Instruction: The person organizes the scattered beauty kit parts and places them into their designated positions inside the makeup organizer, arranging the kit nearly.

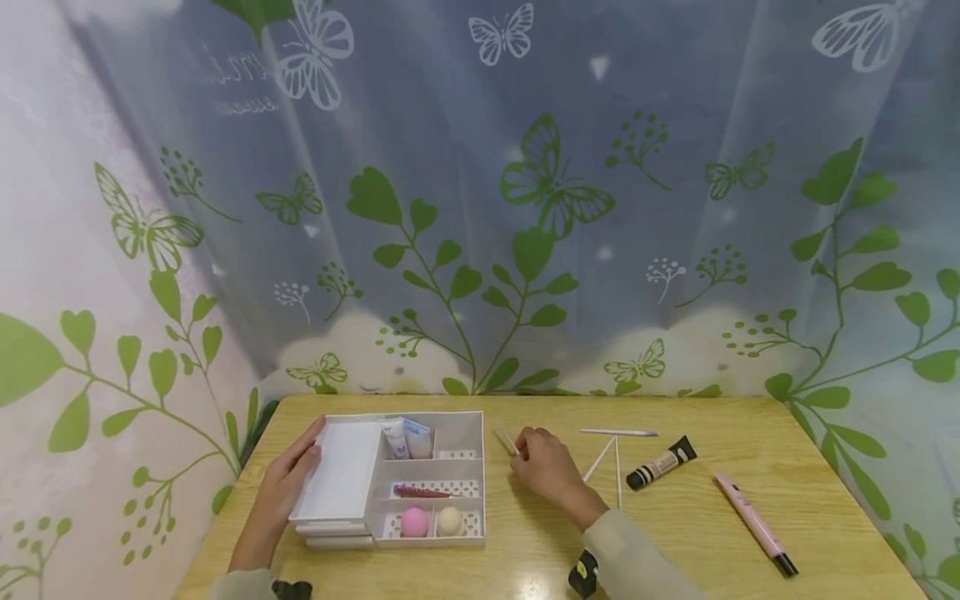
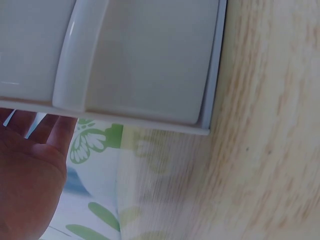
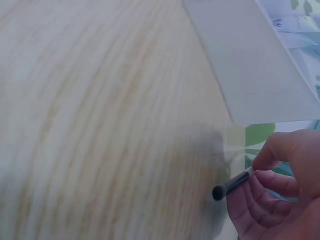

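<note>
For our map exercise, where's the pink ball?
In the head view, the pink ball sits left of the cream ball in the front compartment of the box.

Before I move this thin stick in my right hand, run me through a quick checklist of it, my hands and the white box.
1. Right hand has the thin stick: ok, pinched between thumb and fingers.
2. Left hand is at the white box: ok, touching its left end.
3. Box contents kept inside: ok, the dark red pen, pink ball and beige ball lie within the walls.
4. Stick short enough for a compartment: cannot tell, the hand hides part of it.
5. Loose things off the table: not ok, three pale sticks, a black-capped tube and a pink tube lie there.
</note>
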A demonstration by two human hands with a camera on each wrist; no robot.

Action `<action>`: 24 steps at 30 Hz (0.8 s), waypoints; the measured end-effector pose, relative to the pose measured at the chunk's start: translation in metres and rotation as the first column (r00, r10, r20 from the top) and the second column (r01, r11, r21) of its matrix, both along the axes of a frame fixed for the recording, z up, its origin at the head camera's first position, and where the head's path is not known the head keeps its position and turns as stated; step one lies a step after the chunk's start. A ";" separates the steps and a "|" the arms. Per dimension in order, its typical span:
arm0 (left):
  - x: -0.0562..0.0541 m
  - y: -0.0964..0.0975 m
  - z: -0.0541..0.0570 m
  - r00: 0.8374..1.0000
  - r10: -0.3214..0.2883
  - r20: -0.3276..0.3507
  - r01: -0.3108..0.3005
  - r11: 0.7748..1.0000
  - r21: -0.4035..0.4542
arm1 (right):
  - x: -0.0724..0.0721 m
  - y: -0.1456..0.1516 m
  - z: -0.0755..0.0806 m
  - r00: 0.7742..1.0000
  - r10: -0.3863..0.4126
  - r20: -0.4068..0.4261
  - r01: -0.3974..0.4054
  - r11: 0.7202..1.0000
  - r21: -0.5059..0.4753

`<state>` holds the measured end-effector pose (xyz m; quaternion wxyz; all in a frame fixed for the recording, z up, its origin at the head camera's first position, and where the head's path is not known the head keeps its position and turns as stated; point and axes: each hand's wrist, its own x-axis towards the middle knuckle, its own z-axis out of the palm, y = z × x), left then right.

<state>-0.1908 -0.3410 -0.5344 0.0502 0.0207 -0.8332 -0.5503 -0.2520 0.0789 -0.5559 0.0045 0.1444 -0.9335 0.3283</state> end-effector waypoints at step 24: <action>0.008 0.019 -0.002 0.997 -0.040 -0.067 0.041 0.999 0.012 | 0.002 -0.009 0.047 0.998 -0.024 0.056 0.038 0.963 -0.266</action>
